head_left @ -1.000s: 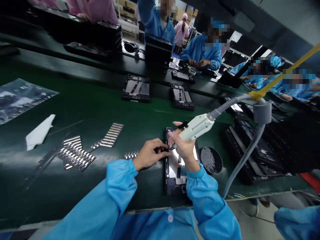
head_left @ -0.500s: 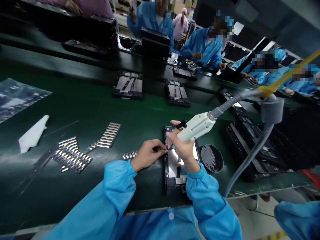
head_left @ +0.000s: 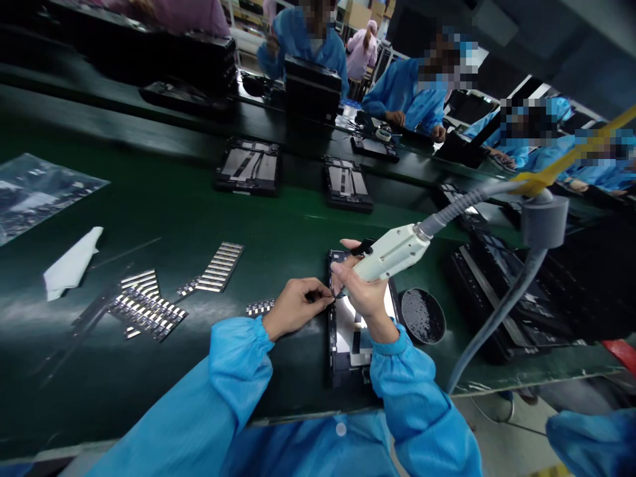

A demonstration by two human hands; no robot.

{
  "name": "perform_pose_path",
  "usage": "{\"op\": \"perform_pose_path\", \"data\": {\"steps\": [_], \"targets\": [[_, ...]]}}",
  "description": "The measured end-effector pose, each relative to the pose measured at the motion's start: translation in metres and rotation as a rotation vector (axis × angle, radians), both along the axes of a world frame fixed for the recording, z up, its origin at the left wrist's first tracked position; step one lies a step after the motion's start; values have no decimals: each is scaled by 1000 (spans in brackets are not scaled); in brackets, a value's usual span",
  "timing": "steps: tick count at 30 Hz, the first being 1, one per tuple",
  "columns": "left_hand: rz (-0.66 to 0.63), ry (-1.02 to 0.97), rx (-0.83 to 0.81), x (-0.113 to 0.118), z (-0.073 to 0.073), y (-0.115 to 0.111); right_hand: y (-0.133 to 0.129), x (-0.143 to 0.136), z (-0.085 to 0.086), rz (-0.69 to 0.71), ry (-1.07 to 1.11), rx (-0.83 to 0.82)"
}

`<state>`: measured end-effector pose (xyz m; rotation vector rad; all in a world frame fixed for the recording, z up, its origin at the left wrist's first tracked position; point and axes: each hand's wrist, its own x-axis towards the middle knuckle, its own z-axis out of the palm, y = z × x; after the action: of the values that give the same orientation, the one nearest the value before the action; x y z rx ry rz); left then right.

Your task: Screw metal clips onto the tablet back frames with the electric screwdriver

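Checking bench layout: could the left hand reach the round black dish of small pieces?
Probably not directly: the right hand, holding a pale angular tool, is between the left hand and that dish.

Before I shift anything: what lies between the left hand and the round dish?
In the head view, the open device, partly covered by the right hand.

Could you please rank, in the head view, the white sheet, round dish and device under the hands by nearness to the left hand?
1. Device, at the left hand
2. Round dish, right, beyond the device
3. White sheet, far left
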<state>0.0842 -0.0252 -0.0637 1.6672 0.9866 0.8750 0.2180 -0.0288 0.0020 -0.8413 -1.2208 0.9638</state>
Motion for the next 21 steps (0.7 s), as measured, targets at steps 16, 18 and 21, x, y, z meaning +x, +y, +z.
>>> {"op": "perform_pose_path", "data": {"steps": [16, 18, 21], "targets": [[36, -35, -61, -2, -1, 1, 3, 1, 1, -23, -77, -27], [57, -13, -77, -5, -2, 2, 11, 2, 2, -47, -86, -13], [44, 49, -90, -6, -3, 3, 23, 3, -2, -63, -88, -10]]}}
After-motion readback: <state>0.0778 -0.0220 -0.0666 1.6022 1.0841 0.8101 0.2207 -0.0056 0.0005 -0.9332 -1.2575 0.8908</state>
